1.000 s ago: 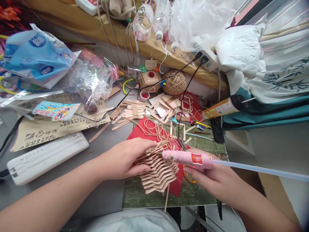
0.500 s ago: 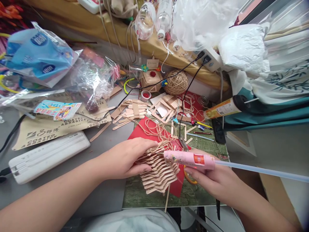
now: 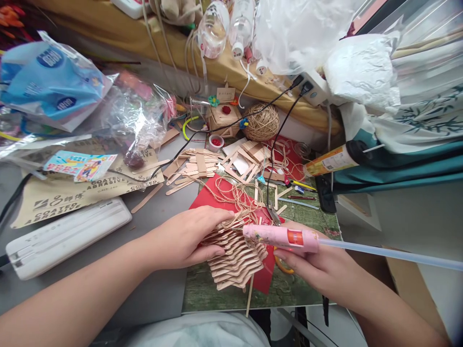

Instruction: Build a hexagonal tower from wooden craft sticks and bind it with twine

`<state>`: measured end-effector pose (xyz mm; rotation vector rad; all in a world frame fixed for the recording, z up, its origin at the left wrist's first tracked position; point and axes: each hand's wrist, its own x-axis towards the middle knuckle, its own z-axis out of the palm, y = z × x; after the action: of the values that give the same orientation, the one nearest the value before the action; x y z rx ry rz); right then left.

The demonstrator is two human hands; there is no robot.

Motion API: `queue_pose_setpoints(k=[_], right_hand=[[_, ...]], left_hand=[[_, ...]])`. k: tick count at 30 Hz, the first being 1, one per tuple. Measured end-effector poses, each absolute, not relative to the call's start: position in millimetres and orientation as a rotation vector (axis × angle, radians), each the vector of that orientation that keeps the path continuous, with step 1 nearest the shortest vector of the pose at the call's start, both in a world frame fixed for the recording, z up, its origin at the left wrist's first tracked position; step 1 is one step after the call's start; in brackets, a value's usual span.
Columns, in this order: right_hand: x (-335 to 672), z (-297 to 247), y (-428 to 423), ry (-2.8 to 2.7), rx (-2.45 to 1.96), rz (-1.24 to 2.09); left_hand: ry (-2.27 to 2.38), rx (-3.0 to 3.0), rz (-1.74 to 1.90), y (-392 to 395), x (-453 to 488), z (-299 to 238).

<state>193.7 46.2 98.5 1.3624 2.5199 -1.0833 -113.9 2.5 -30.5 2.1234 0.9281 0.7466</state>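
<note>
My left hand [image 3: 197, 238] grips the left side of a stacked craft-stick piece [image 3: 237, 265], its thumb on the near side and its fingers over the top. In my right hand [image 3: 318, 260] is a pink hot glue gun [image 3: 267, 236], a long clear glue stick [image 3: 383, 254] jutting out of its back. The gun's nozzle points left, over the top of the stacked sticks. Loose twine [image 3: 238, 195] lies tangled just behind the piece, on red paper [image 3: 202, 195]. Orange-handled scissors [image 3: 282, 265] lie partly hidden beneath the gun and my right hand.
Loose craft sticks [image 3: 197, 164], stick frames [image 3: 240, 164] and a twine ball [image 3: 262, 122] lie farther back. At left are a white power bank-like block [image 3: 68, 238], sandpaper [image 3: 87, 193] and plastic bags [image 3: 54, 82]. A black cord [image 3: 271, 178] hangs down to the work area.
The whole view has shifted slightly, so things appear a little farther left. Both hands keep their grips, and the glue gun stays over the stacked sticks.
</note>
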Motion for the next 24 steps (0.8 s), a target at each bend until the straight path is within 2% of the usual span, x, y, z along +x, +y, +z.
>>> queue_pose_setpoints(k=[24], right_hand=[[186.6, 103.9, 47.1, 2.454, 1.358, -1.195]], left_hand=[[0.930, 2.125, 0.755, 2.4, -113.6, -31.0]])
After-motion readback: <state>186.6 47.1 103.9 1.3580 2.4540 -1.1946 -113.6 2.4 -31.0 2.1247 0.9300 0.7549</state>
